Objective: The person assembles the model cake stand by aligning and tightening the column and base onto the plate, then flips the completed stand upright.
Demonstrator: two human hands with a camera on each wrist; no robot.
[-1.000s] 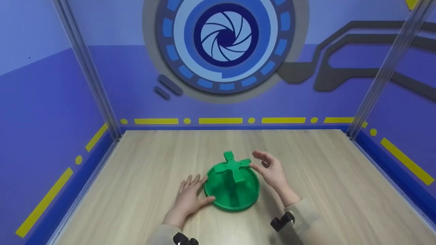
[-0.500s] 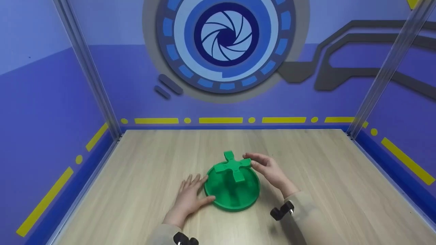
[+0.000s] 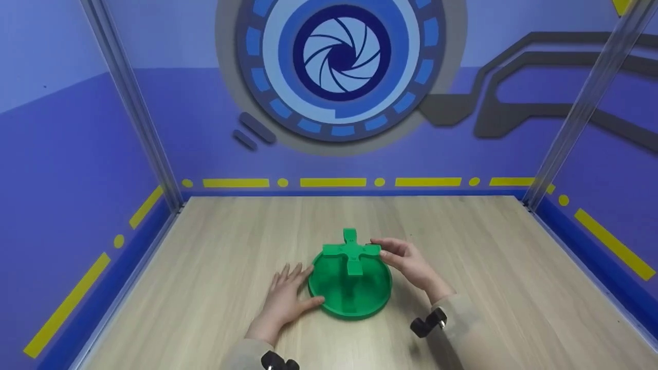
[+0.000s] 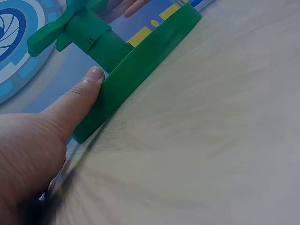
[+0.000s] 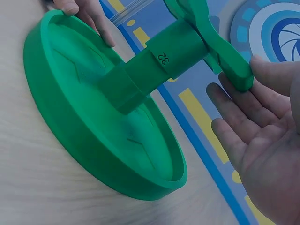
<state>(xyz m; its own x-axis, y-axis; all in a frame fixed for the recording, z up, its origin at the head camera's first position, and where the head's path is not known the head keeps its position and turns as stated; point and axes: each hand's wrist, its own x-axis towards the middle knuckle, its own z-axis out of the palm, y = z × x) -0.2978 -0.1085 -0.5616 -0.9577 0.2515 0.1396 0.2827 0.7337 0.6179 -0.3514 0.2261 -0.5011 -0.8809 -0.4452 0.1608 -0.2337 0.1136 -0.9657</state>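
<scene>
A round green dish (image 3: 354, 306) with a raised rim lies on the table. From its middle rises a thick green column (image 5: 140, 75) marked with numbers, topped by a green four-armed cross handle (image 3: 352, 252). My right hand (image 3: 411, 264) pinches the end of the handle's right arm, thumb on the near side and fingers behind. My left hand (image 3: 285, 303) rests at the dish's left side, fingers spread and fairly straight. Its thumb (image 4: 79, 96) presses against the rim in the left wrist view.
The pale wooden table (image 3: 231, 231) is bounded at the back and sides by blue printed walls (image 3: 329, 169). Metal posts (image 3: 139, 113) stand in the back corners. Black wrist cameras (image 3: 429, 322) sit on both forearms.
My right fingers have come in onto the right arm of the cross handle. The handle has turned slightly clockwise seen from above. The dish and my left hand have stayed put.
</scene>
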